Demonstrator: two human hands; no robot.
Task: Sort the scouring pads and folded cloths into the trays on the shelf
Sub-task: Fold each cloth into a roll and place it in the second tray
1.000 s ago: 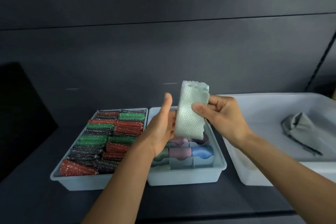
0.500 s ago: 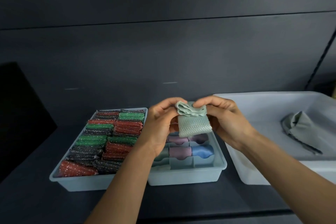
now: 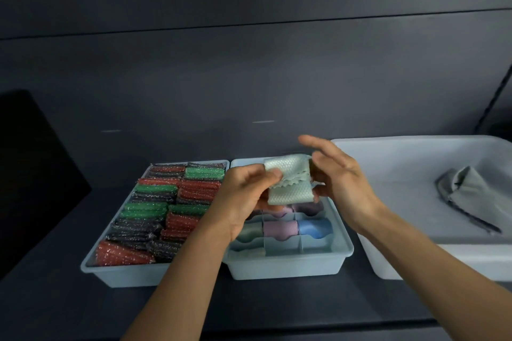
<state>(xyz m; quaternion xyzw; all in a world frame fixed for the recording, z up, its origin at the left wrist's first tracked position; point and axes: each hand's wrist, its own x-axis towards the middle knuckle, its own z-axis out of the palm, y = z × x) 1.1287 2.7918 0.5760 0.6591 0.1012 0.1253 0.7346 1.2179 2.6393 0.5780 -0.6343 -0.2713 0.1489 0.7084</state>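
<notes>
A pale green textured cloth (image 3: pixel 291 180), folded into a small packet, is held above the divided tray (image 3: pixel 285 267). My left hand (image 3: pixel 243 196) pinches its left edge with thumb and curled fingers. My right hand (image 3: pixel 338 180) is at its right side with fingers mostly straight and spread; whether it touches the cloth is hidden. Rolled pink (image 3: pixel 279 230) and blue (image 3: pixel 314 227) cloths lie in the tray's compartments. The left tray (image 3: pixel 122 275) is packed with red, green and dark scouring pads (image 3: pixel 166 207).
A large white bin (image 3: pixel 415 260) stands at the right with a crumpled grey cloth (image 3: pixel 471 196) in it. All trays sit on a dark shelf (image 3: pixel 55 299) with a dark back wall close behind.
The long upright cloth has been folded down into a short packet. My left hand took hold of its left edge, and my right hand's fingers opened away from it.
</notes>
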